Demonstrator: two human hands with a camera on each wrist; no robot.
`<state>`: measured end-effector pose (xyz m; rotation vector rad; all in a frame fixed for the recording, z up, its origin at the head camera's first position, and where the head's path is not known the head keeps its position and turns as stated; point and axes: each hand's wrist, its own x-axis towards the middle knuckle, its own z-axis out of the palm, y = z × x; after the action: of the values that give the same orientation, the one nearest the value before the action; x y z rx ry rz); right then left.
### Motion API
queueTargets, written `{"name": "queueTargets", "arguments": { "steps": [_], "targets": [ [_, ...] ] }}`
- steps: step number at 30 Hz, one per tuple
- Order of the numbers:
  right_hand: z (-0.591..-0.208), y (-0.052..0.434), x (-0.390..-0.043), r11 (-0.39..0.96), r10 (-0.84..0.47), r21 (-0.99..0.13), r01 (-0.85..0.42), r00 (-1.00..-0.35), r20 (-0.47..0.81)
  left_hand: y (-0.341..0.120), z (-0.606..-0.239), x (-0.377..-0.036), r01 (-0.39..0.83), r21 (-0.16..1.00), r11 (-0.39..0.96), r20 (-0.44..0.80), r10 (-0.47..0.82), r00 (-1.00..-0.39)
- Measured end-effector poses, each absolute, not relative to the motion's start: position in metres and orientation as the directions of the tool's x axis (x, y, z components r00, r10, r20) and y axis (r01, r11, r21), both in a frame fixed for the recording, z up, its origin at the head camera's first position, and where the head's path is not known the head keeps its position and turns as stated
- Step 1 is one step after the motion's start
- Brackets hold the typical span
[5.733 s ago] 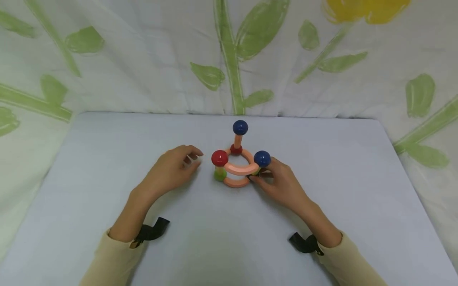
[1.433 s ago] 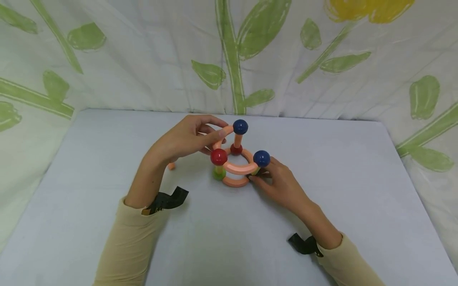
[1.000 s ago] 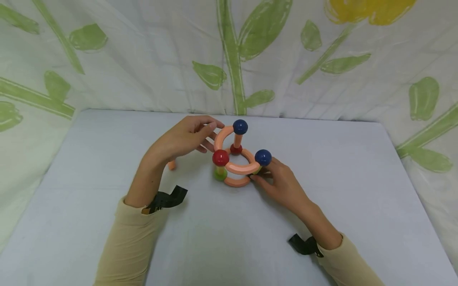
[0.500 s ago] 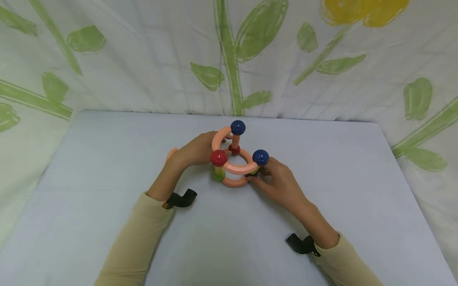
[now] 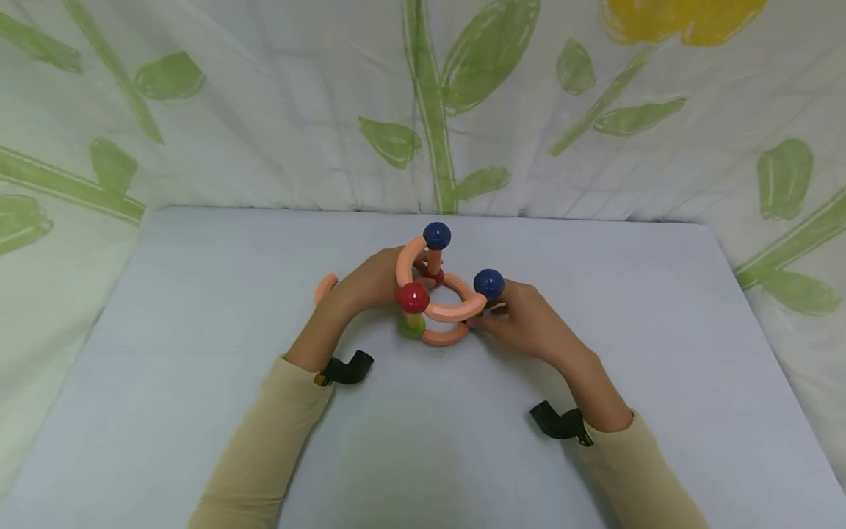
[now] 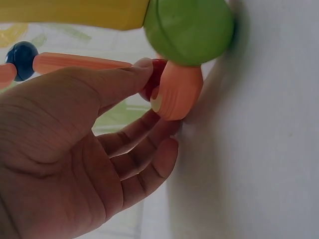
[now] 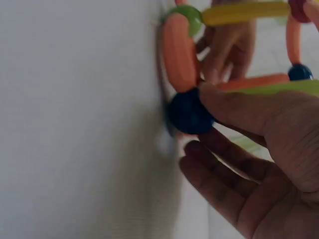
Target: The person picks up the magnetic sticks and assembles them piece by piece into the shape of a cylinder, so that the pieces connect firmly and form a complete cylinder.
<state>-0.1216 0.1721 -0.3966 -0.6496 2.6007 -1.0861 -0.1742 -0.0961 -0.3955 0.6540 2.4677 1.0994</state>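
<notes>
- Structure (image 5: 432, 294) of pegs, balls and orange arcs stood mid-tabletop (image 5: 198, 294); steadying both sides evenly seemed advisable.
- Left hand (image 5: 366, 283) reached in low, its grip pinching the rear red ball (image 6: 152, 79).
- Right hand (image 5: 529, 319), wrist raised, pinched the base blue ball (image 7: 189, 112).

Place: it looked like a play corner set up for filming, home or studio could not be told.
Backdrop: a white sheet (image 5: 264, 110) hung creased behind and beside the table, painted with green stems, leaves and a yellow flower (a nursery sort of pattern).
Surface: a plain pale table (image 5: 165, 353) ran right up to the sheet.
Toy: a child's building toy (image 5: 436, 290) of coloured balls, pegs and curved orange pieces stood on it.
Wrists: black straps (image 5: 346, 367) held the cameras.
</notes>
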Motion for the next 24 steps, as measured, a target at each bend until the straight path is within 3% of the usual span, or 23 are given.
{"name": "queueTargets", "arguments": {
  "steps": [9, 24],
  "targets": [
    [-0.389, 0.175, -0.143, 0.639, -0.550, -0.711, -0.294, -0.820, -0.155, -0.104, -0.394, -0.178, 0.270, 0.715, 0.645, -0.164, 0.530, -0.832],
    [-0.397, 0.176, -0.148, 0.601, -0.543, -0.731, -0.324, -0.837, -0.075, -0.111, -0.397, -0.182, 0.274, 0.742, 0.612, -0.128, 0.530, -0.838]
  ]
}}
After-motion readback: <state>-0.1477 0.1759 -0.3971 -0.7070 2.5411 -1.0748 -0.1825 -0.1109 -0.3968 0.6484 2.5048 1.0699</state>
